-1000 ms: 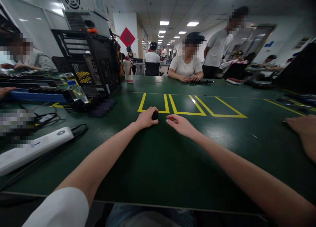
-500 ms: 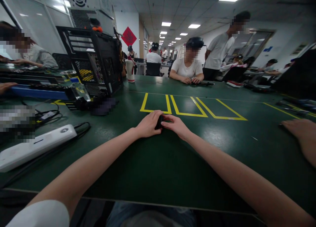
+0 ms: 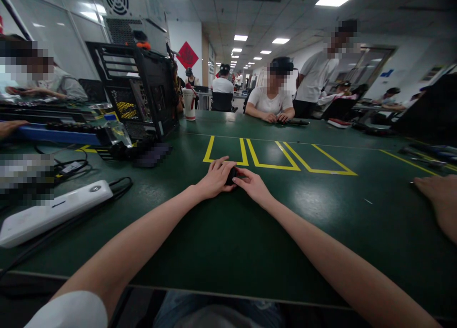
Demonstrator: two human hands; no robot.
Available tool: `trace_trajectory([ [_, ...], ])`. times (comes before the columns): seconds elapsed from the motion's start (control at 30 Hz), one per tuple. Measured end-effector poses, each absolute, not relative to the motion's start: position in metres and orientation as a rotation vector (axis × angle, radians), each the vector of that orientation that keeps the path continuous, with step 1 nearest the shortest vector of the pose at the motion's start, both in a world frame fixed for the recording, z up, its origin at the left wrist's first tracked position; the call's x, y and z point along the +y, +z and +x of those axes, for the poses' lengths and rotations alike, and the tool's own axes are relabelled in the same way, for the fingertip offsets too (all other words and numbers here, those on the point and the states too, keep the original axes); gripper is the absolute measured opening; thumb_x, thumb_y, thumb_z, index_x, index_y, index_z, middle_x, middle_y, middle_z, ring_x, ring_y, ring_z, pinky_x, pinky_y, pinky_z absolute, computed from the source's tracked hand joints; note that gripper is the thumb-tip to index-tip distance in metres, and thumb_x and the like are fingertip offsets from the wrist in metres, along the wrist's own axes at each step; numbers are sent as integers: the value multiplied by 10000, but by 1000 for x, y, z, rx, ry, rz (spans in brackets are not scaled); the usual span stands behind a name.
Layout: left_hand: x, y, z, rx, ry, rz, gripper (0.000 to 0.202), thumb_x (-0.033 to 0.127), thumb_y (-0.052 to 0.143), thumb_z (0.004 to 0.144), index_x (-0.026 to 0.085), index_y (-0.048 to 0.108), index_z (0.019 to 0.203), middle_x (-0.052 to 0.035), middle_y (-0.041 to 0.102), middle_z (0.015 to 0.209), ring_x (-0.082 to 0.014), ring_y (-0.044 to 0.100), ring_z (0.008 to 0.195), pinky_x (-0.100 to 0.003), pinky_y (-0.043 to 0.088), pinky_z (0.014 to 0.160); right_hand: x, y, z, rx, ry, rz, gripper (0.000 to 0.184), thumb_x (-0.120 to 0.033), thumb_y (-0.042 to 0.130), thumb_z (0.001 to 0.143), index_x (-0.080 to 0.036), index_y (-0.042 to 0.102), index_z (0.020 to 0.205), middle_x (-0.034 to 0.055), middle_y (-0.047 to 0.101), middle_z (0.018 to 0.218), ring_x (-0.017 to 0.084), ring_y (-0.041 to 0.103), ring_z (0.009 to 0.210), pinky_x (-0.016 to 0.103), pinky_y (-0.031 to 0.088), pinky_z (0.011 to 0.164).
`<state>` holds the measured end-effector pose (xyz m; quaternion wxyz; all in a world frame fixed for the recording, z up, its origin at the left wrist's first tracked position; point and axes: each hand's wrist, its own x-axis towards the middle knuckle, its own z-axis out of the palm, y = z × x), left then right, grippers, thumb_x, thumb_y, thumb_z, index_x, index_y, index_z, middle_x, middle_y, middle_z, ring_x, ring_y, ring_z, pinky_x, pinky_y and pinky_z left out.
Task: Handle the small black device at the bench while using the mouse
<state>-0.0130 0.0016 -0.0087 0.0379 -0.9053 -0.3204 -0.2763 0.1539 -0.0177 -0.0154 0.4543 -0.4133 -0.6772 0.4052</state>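
Between my hands, a small dark object (image 3: 232,176) with a rounded outline is held at the near side of the yellow tape marks. My left hand (image 3: 213,180) wraps around its left side, thumb below and fingers over the top. From the right, my right hand (image 3: 254,185) pinches its edge with thumb and fingertips. Much of the object is hidden by my fingers, so its exact kind does not show. Both hands are low over the green tabletop (image 3: 228,242).
Yellow tape outlines (image 3: 273,167) lie beyond my hands. On the left are a white power strip (image 3: 57,209) with black cables, a clear bottle (image 3: 117,132) and an open computer case (image 3: 150,90). A paper cup (image 3: 189,105) stands behind. Another person's hand (image 3: 441,199) rests at right.
My left fingers have lifted and spread a little over the dark object. My right thumb and fingers have drawn closer together at its right edge.
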Motion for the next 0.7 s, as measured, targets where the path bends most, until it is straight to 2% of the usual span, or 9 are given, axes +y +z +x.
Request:
trace_trajectory([
  [0.13,4,-10,-14,-884,-885,-2878,619,347,541,752,157,215,1243,-137,407,1218,-250,373,1152,-434,266,996,-21,-13,153,-1649,1024,-1008,413,-259,600,703,-205,546,1109,62,581,1116,189,587,910,374,466,836],
  [0.23,5,-12,-14,-903,-949,-2869,636,341,562,737,166,214,1240,-133,395,1222,-255,357,1164,-437,276,988,-24,-11,151,-1634,1039,-988,421,-255,604,701,-213,547,1115,58,573,1138,198,577,946,386,447,869],
  [0.33,5,-14,-13,-925,-984,-2863,569,275,543,744,172,243,1217,-125,404,1202,-249,362,1157,-440,283,980,-25,-11,150,-1616,1066,-987,427,-272,608,699,-221,545,1118,54,574,1132,195,578,934,390,445,869],
  [0.5,3,-13,-13,-915,-996,-2877,536,222,529,729,178,266,1195,-116,407,1192,-247,370,1149,-442,286,976,-20,-15,151,-1567,1063,-1008,351,-349,575,722,-206,572,1042,50,603,1013,184,569,909,383,458,834],
  [0.7,4,-14,-11,-941,-1020,-2879,544,211,532,711,180,270,1187,-115,417,1171,-254,373,1141,-451,288,964,-15,-18,151,-1611,974,-941,296,-276,607,696,-216,556,981,28,577,1001,161,543,938,344,447,844],
])
